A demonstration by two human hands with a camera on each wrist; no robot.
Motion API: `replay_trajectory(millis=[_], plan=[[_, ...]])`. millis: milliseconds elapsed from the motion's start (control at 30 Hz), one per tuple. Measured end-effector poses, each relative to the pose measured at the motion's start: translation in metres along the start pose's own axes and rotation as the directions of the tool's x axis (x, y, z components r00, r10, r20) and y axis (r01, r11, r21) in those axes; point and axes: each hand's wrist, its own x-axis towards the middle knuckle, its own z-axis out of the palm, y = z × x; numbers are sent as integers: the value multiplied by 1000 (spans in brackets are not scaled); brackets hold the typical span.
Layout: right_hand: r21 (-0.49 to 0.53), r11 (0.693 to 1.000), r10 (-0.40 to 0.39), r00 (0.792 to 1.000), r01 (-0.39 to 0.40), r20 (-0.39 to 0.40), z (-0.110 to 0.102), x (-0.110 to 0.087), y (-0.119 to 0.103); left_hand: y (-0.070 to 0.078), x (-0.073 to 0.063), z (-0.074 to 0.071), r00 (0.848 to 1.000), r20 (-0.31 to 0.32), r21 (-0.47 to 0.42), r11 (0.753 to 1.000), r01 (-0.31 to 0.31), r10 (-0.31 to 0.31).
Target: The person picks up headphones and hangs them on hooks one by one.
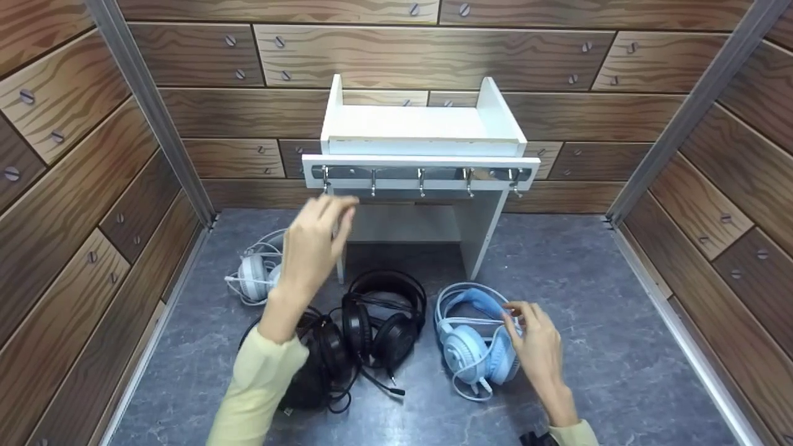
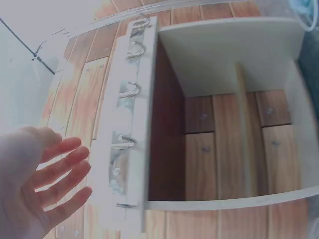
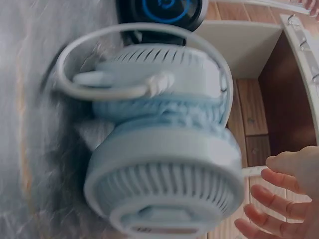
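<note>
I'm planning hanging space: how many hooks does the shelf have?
5 hooks, in one row along the front board of the shelf: far left, mid-left, centre, mid-right, far right.

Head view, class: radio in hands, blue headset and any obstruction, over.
Left hand empty, near the hooks. Right hand at blue headset, grip unclear. Blue headset on floor. Black headset beside it, not blocking right hand.

light-blue headset (image 1: pixel 469 350) | on grey floor (image 1: pixel 619 347), cups (image 1: pixel 502 359) side by side | five-hook rail (image 1: pixel 396 173) | level, silver hooks (image 1: pixel 422 184)
</note>
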Motion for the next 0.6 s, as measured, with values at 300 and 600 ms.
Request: replay_trajectory(millis=[300, 600], plan=[[-44, 974, 226, 957, -222, 180, 4, -8, 15, -14, 49, 10, 996, -84, 86, 996, -12, 19], [22, 870, 424, 769, -493, 478, 2, -5, 28, -34, 67, 37, 995, 59, 231, 971, 60, -76]])
